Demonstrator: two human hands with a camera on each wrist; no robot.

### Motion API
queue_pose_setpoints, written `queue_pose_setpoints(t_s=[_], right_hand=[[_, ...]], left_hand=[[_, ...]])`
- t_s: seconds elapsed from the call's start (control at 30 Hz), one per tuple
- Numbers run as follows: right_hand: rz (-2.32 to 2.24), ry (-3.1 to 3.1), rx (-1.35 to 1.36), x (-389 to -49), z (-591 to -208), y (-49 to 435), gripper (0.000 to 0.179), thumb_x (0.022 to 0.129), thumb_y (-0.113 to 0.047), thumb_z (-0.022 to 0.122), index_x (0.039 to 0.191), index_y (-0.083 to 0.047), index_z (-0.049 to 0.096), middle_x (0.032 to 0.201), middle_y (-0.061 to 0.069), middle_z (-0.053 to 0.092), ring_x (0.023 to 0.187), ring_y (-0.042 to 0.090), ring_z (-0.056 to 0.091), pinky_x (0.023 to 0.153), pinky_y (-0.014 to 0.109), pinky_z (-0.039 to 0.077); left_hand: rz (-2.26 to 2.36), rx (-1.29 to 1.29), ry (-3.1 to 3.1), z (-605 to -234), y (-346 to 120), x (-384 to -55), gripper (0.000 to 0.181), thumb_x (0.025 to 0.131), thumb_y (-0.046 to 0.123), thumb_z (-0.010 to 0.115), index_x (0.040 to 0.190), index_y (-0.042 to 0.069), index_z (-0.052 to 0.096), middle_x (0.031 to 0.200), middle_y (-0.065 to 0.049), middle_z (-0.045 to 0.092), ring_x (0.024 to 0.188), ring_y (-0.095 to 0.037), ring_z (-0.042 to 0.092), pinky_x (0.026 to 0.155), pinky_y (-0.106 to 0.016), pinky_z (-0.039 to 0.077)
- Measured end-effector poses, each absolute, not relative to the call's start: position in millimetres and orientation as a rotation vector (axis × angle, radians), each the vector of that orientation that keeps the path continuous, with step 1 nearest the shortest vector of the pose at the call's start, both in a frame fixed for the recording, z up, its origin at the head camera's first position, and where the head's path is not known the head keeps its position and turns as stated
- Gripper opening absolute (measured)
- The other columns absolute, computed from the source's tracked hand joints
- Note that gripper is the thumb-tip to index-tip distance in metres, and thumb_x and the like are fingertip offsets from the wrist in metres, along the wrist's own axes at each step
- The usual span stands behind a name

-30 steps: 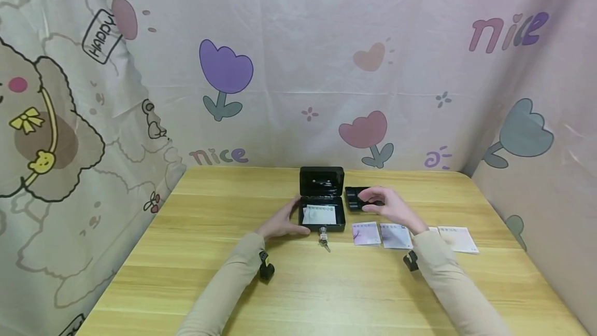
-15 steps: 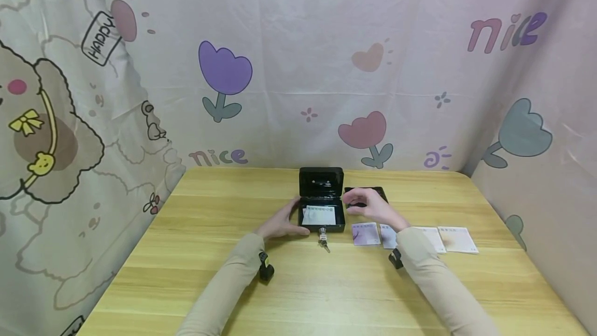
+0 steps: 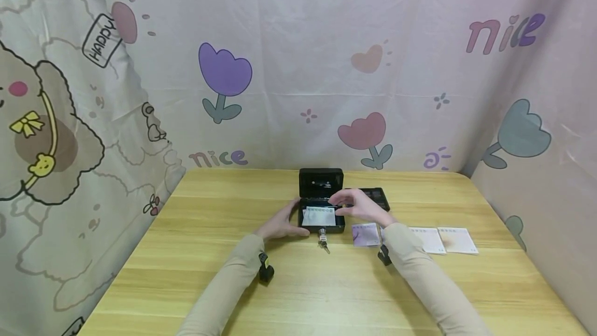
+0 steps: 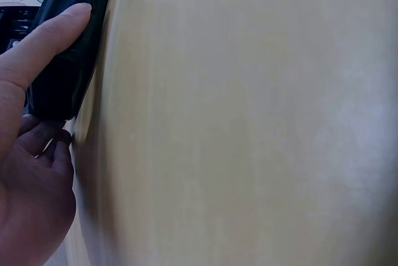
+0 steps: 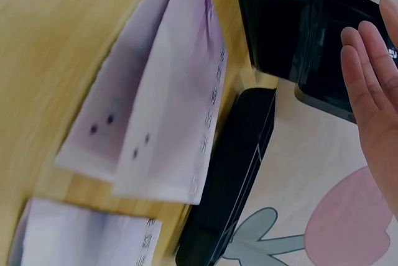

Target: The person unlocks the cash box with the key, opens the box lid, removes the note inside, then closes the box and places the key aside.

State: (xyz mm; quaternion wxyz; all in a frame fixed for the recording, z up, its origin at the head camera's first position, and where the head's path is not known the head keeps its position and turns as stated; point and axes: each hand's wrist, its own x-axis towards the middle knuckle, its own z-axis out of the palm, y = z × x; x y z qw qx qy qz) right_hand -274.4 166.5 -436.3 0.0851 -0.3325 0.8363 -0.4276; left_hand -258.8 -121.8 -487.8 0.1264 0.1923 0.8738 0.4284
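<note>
A black cash box [image 3: 340,228] stands with its lid [image 3: 322,183] raised, pale printed paper slips [image 3: 321,217] lying inside. My left hand [image 3: 282,222] grips its left end. In the left wrist view the thumb [image 4: 59,33] presses the front wall while the other fingers bend round the side. Over the box's right side hovers my right hand [image 3: 361,207], holding nothing; its fingers look loosely extended in the right wrist view. A black compartment tray [image 3: 379,196] lies right of the box, partly hidden by this hand. Keys [image 3: 323,242] hang at the front lock.
Right of the box, a folded purple slip [image 3: 366,235] and paler slips [image 3: 457,240] lie in a row on the wooden table [image 3: 326,294]. The right sleeve [image 3: 420,268] covers part of the row. A printed cloth [image 3: 289,66] hangs behind.
My right hand has moved left from the black tray to over the open box, uncovering more of the tray. The left hand stays on the box.
</note>
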Motion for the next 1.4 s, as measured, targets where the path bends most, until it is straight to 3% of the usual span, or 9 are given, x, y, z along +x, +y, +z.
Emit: queue_pose_setpoints(t_s=[0.17, 0.37, 0.6, 1.4], right_hand=[[-1.266, 2.468, -1.068, -279.0, -438.5, 159.0, 0.034, 0.091, 0.001, 0.068, 0.124, 0.009, 0.062, 0.123, 0.029, 0.067, 0.116, 0.044, 0.064, 0.101, 0.056, 0.054], [-1.209, 2.483, -1.096, -283.3, -440.7, 153.0, 0.033, 0.091, 0.002, 0.068, 0.123, 0.008, 0.063, 0.123, 0.028, 0.068, 0.115, 0.034, 0.067, 0.102, 0.046, 0.056], [-1.192, 2.439, -1.049, -287.4, -442.0, 146.4, 0.032, 0.092, 0.001, 0.068, 0.123, 0.008, 0.064, 0.125, 0.028, 0.067, 0.119, 0.04, 0.064, 0.104, 0.05, 0.054], [-1.089, 2.411, -0.978, -300.3, -450.4, 130.6, 0.037, 0.091, 0.002, 0.068, 0.128, 0.002, 0.064, 0.133, 0.021, 0.065, 0.127, 0.039, 0.06, 0.107, 0.051, 0.052]], left_hand=[[1.253, 0.537, 2.538, -488.1, -121.1, -259.2, 0.115, 0.076, 0.033, 0.088, 0.161, 0.006, 0.016, 0.168, -0.018, 0.019, 0.155, -0.037, 0.022, 0.128, -0.055, 0.021], [1.253, 0.518, 2.542, -488.9, -120.4, -258.9, 0.115, 0.077, 0.035, 0.088, 0.162, 0.008, 0.016, 0.169, -0.017, 0.019, 0.155, -0.037, 0.023, 0.127, -0.056, 0.022], [1.259, 0.536, 2.546, -490.0, -121.3, -259.3, 0.115, 0.076, 0.034, 0.088, 0.162, 0.007, 0.016, 0.168, -0.018, 0.019, 0.155, -0.038, 0.023, 0.127, -0.056, 0.021], [1.264, 0.55, 2.541, -489.2, -121.2, -257.8, 0.114, 0.077, 0.033, 0.088, 0.162, 0.007, 0.016, 0.169, -0.017, 0.018, 0.155, -0.037, 0.022, 0.128, -0.056, 0.021]])
